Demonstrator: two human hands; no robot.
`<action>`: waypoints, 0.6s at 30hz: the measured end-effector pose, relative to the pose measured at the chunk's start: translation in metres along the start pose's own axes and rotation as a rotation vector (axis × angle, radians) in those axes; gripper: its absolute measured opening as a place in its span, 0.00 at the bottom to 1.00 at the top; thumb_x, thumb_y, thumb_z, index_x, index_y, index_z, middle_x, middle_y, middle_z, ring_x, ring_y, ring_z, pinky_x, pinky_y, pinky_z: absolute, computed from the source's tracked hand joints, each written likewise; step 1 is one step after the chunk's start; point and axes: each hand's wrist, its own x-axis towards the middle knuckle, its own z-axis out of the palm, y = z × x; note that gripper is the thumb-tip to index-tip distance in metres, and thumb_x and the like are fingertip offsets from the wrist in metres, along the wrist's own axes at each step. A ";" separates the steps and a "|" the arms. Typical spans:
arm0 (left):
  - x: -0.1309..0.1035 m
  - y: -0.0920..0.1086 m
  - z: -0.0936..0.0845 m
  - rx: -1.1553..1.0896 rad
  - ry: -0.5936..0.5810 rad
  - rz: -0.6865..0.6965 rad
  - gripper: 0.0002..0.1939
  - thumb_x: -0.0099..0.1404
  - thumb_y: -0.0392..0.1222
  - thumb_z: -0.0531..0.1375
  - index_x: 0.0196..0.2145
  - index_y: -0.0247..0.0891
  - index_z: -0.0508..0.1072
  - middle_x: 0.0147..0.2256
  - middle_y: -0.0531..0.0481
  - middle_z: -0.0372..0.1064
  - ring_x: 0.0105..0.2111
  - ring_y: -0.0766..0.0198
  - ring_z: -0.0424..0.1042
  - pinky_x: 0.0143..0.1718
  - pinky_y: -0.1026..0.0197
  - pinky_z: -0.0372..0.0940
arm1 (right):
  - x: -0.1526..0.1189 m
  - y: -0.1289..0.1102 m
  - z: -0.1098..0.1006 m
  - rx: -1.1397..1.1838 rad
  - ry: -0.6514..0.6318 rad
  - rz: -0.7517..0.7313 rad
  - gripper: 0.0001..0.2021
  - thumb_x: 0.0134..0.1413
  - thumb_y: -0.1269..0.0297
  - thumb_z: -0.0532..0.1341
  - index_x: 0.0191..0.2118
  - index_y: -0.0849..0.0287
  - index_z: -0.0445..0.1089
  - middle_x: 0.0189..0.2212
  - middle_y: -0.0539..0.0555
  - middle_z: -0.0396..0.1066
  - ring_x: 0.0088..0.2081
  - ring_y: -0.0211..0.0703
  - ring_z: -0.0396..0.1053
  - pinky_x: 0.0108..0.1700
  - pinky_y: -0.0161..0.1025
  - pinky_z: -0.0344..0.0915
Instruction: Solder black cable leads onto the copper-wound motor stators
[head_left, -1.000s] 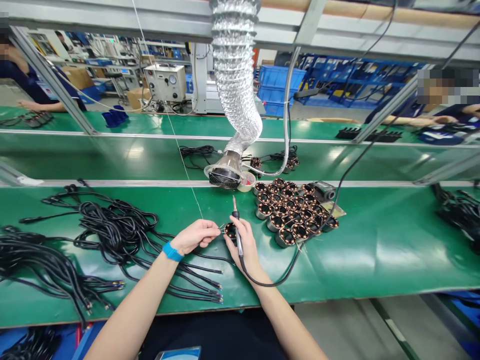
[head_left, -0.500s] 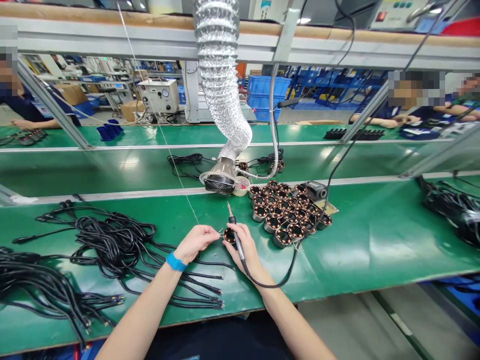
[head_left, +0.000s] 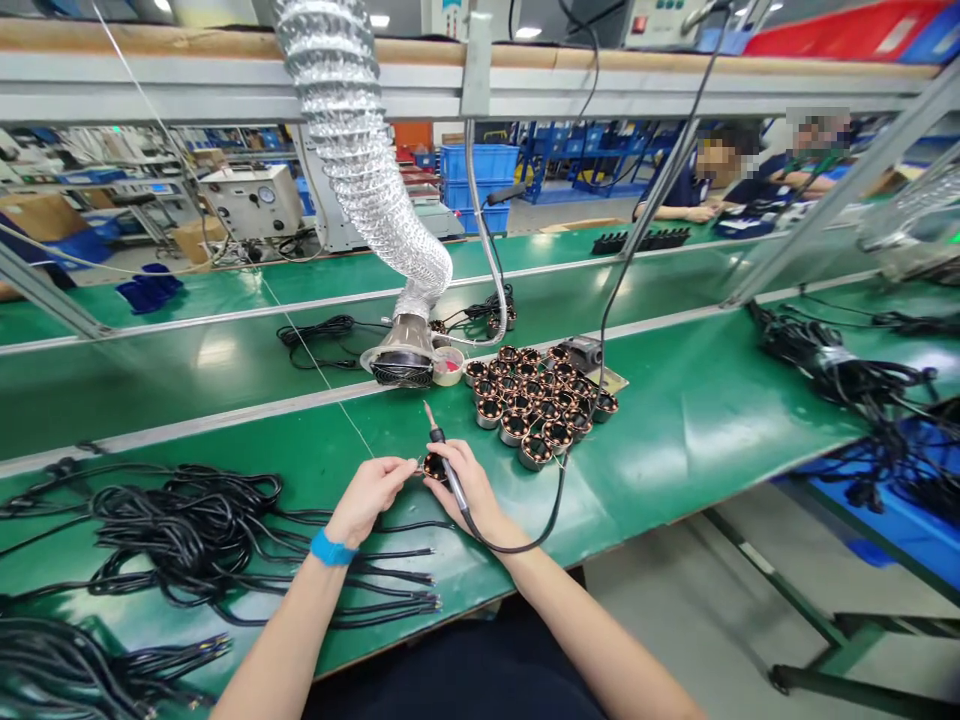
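My right hand (head_left: 474, 492) is closed around a soldering iron (head_left: 457, 487), its copper-coloured tip pointing up and away from me. The same hand steadies a small motor stator (head_left: 433, 466) with copper windings, partly hidden by the fingers and the iron. At the stator's left side, my left hand (head_left: 369, 497) pinches a thin wire (head_left: 418, 463) between thumb and fingertips. A fine strand (head_left: 330, 385) runs from above down to behind the left hand; whether it is the pinched wire I cannot tell. The iron's tip touches nothing.
Several stators (head_left: 536, 452) stand grouped to the right. Black cables (head_left: 172, 530) with stripped ends lie at left, and another bundle (head_left: 832, 365) at far right. A fume extractor (head_left: 403, 365) hangs ahead beside a round tin (head_left: 448, 366). The iron's cord (head_left: 559, 505) loops rightward. Co-workers sit across the bench.
The camera view has swung to the right, so the bench appears shifted left. Both hands keep the same hold, with the stator, wire and iron in nearly the same arrangement.
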 end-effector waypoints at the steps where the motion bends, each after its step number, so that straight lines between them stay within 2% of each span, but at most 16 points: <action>1: 0.000 0.000 -0.002 -0.014 -0.013 0.000 0.24 0.51 0.59 0.69 0.29 0.32 0.75 0.16 0.62 0.47 0.16 0.75 0.40 0.17 0.65 0.35 | 0.000 0.000 0.000 -0.001 0.002 0.000 0.26 0.56 0.73 0.63 0.59 0.50 0.61 0.50 0.55 0.63 0.48 0.43 0.68 0.52 0.41 0.67; 7: 0.002 -0.005 0.001 0.039 0.080 0.051 0.24 0.50 0.57 0.70 0.32 0.30 0.76 0.17 0.59 0.55 0.16 0.75 0.44 0.17 0.66 0.36 | 0.001 0.000 0.000 -0.003 0.003 0.000 0.27 0.55 0.73 0.63 0.59 0.50 0.61 0.49 0.55 0.64 0.47 0.43 0.68 0.52 0.40 0.67; 10: 0.002 -0.008 0.004 0.046 0.105 0.046 0.26 0.50 0.58 0.70 0.34 0.29 0.78 0.17 0.59 0.54 0.16 0.75 0.43 0.18 0.66 0.35 | 0.001 -0.001 0.000 -0.015 0.009 -0.012 0.27 0.55 0.73 0.64 0.59 0.50 0.61 0.50 0.55 0.63 0.47 0.43 0.68 0.51 0.40 0.67; 14: 0.002 -0.008 0.003 -0.018 0.064 0.033 0.25 0.51 0.58 0.69 0.34 0.30 0.77 0.17 0.63 0.46 0.16 0.76 0.41 0.17 0.67 0.35 | 0.002 -0.002 -0.001 -0.032 0.010 -0.019 0.27 0.55 0.72 0.64 0.59 0.52 0.61 0.50 0.56 0.63 0.47 0.43 0.68 0.50 0.40 0.68; 18: 0.001 -0.005 0.001 -0.102 0.000 0.004 0.23 0.54 0.57 0.68 0.31 0.30 0.75 0.19 0.62 0.49 0.16 0.78 0.40 0.16 0.68 0.34 | 0.001 -0.004 -0.002 -0.051 0.017 -0.007 0.27 0.54 0.72 0.64 0.59 0.53 0.60 0.51 0.56 0.62 0.47 0.43 0.69 0.51 0.40 0.68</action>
